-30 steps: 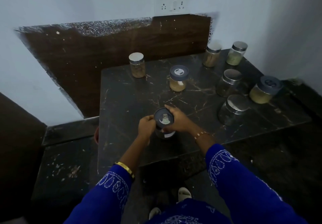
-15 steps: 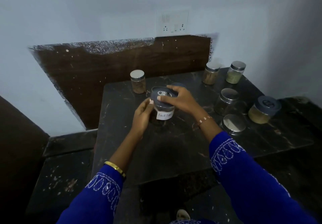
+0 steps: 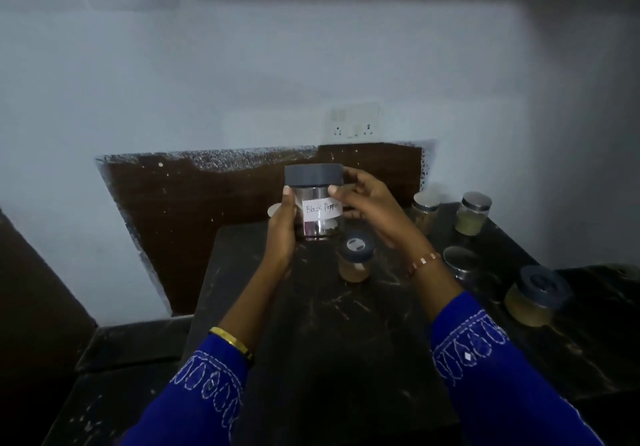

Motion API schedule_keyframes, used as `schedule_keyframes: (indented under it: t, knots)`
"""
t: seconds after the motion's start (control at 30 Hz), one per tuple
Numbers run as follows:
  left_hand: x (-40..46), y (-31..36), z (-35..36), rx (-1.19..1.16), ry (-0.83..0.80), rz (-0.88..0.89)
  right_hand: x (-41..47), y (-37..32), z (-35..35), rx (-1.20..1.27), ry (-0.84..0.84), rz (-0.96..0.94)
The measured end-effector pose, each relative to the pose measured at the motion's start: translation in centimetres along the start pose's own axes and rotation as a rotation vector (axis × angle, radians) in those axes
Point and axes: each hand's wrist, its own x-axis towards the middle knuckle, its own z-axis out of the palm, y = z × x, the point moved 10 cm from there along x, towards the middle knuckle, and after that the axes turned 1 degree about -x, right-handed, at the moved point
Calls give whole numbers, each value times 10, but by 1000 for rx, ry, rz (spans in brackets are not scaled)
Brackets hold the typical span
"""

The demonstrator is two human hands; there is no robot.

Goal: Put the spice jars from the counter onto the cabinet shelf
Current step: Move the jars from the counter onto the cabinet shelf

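Observation:
A clear jar with a dark grey lid and a white label reading "Black Pepper" is held upright in the air above the dark counter. My left hand grips its left side and my right hand grips its right side. Below it a grey-lidded jar of tan powder stands on the counter. To the right stand two steel-lidded jars, another steel-lidded jar and a wide grey-lidded jar. One more jar's lid peeks out behind my left hand.
A dark brown backsplash rises behind the counter, with a white wall socket plate above it. A lower dark ledge lies to the left. No cabinet shelf shows in view.
Both hands lifted the Black Pepper jar off the counter and raised it further; the view tilted upward, and the label now faces me.

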Motion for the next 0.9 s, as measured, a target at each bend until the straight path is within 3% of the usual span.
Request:
schedule_keyframes:
  t: [0.17, 0.4, 0.9]
  knots:
    - [21, 34, 12, -39, -10, 85, 15, -18, -3, 18, -78, -43]
    - [61, 99, 13, 58, 55, 219, 52, -74, -12, 53, 15, -194]
    - [189, 353, 13, 353, 273, 708, 203, -291, -27, 54, 181, -588]
